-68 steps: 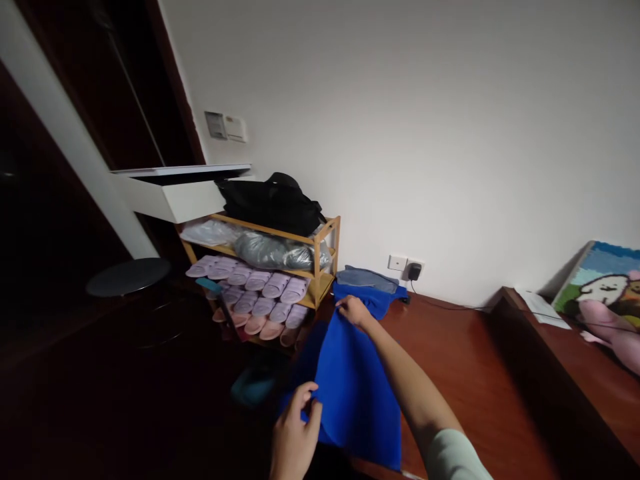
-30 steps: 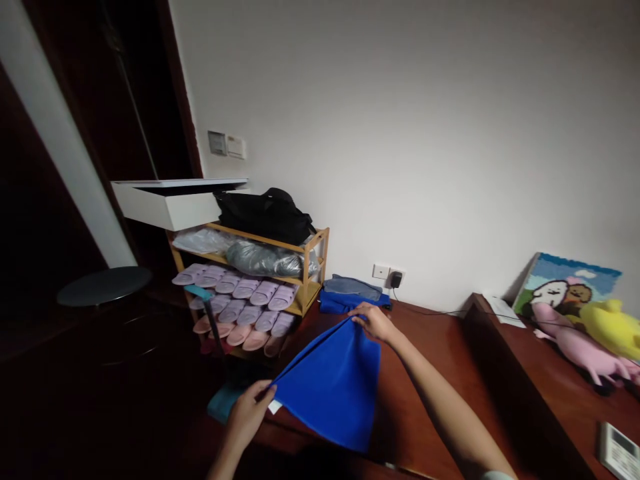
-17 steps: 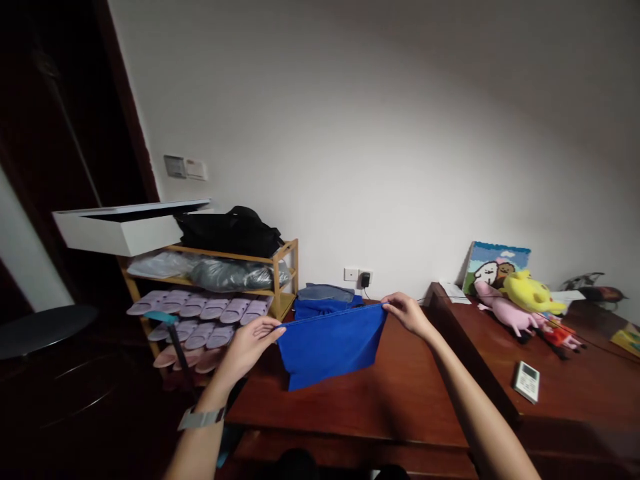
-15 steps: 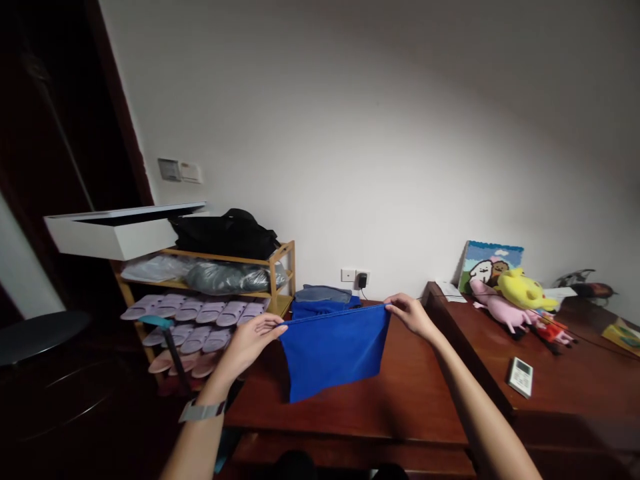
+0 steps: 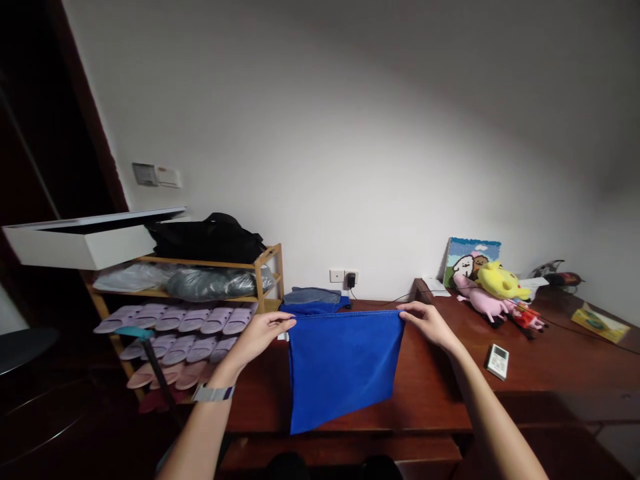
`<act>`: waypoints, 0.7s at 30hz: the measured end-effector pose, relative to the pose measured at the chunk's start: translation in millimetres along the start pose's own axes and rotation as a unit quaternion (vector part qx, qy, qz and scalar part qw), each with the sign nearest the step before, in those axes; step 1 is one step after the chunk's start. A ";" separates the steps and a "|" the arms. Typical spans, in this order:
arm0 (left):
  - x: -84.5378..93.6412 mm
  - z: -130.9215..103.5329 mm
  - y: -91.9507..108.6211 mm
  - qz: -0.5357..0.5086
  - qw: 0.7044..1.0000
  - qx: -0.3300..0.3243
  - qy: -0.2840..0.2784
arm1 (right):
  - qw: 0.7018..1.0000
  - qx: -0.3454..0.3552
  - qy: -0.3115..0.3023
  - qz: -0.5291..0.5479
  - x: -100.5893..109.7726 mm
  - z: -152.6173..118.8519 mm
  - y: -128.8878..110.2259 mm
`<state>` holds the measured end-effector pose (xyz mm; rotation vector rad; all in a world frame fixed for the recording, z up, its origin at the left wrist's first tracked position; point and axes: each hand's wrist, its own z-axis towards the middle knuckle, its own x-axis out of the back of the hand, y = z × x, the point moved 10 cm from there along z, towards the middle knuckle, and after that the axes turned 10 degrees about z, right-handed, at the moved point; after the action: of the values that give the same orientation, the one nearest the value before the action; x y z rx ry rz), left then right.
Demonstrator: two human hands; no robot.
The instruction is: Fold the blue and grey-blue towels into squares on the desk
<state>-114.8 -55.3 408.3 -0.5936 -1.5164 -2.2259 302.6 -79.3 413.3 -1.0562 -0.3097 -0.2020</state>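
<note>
A bright blue cloth (image 5: pixel 345 370) with a stitched top edge hangs in front of me above the brown table (image 5: pixel 430 407). My left hand (image 5: pixel 265 333) pinches its upper left corner between thumb and fingers. At the upper right corner, my right hand (image 5: pixel 425 320) grips it the same way. The top edge is stretched nearly level between both hands, and the lower edge hangs loose, lower on the left. Behind it, a pile of folded blue and grey-blue fabric (image 5: pixel 313 298) lies at the back of the table, partly covered from view.
Left of the table stands a wooden shoe rack (image 5: pixel 270 257) with several slippers (image 5: pixel 183 319), plastic-wrapped bundles and a black bag (image 5: pixel 210 240). A white box (image 5: pixel 50 248) juts out there. On the right surface are plush toys (image 5: pixel 483 297), a white remote (image 5: pixel 497 361) and a tissue pack (image 5: pixel 600 323).
The blue cloth has come closer and lower, and more of it shows hanging down. Both hands still hold its corners. My view has shifted slightly to the right.
</note>
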 end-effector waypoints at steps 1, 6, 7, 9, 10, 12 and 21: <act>-2.6 -0.2 3.3 -0.003 1.000 -0.004 -0.006 | 1.000 0.000 0.001 -0.007 2.1 -3.2 -1.7; -9.8 -0.3 17.4 -0.031 0.999 -0.031 -0.008 | 1.000 0.016 -0.009 -0.021 7.6 -18.7 -11.7; -10.9 -0.4 19.1 -0.037 0.999 -0.034 -0.008 | 1.000 0.018 -0.012 -0.022 8.4 -21.4 -13.4; -13.9 -0.8 21.0 -0.046 0.998 -0.036 -0.012 | 0.999 0.020 -0.015 -0.023 10.8 -26.2 -16.1; -15.7 -1.0 21.5 -0.047 0.998 -0.036 -0.017 | 0.999 0.018 -0.015 -0.023 12.1 -28.3 -17.1; -19.6 -1.3 21.3 -0.044 0.998 -0.033 -0.027 | 0.999 0.013 -0.019 -0.022 13.8 -31.9 -18.4; -34.4 -5.0 16.9 -0.010 0.997 -0.035 -0.068 | 0.999 0.013 -0.028 -0.035 18.3 -49.2 -27.3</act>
<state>-77.6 -63.2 401.2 -0.7672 -1.5205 -2.3030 318.9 -135.9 419.7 -1.0273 -0.3993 -0.2309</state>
